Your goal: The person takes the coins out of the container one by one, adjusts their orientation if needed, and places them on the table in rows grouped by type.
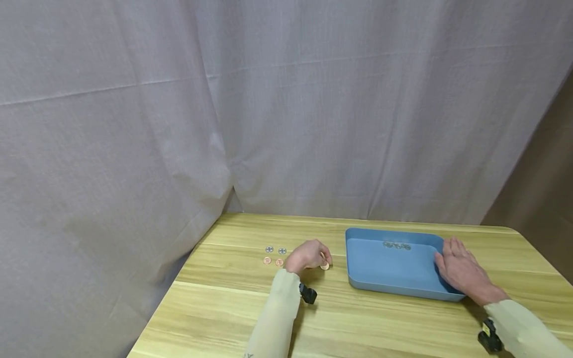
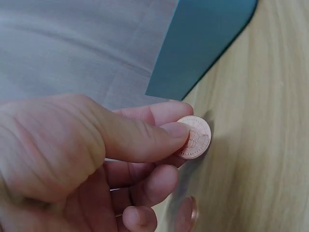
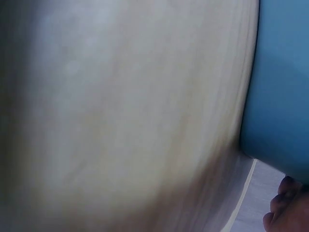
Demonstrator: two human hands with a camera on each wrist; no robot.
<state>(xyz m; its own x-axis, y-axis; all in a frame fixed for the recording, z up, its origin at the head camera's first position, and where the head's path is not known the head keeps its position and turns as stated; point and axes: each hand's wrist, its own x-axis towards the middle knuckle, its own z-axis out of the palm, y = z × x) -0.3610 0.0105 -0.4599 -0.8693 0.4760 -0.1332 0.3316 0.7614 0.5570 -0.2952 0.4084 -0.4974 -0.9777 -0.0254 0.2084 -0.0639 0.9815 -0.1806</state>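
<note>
Between thumb and fingers my left hand (image 1: 309,256) pinches a copper-coloured coin (image 2: 195,137), just above the wooden table and left of the blue tray (image 1: 394,271). Another copper coin (image 2: 187,214) shows below that hand in the left wrist view, partly cut off by the frame's edge. My right hand (image 1: 463,268) rests on the tray's right rim with its fingers straight. Inside the tray, a short row of silver coins (image 1: 397,245) lies along the back wall. The right wrist view catches only curled-looking fingertips (image 3: 285,208) beside the tray's outer wall.
Left of my left hand, two silver coins (image 1: 275,250) lie behind two copper coins (image 1: 267,260) on the table (image 1: 215,308). A grey curtain (image 1: 304,124) hangs along the table's back and left side.
</note>
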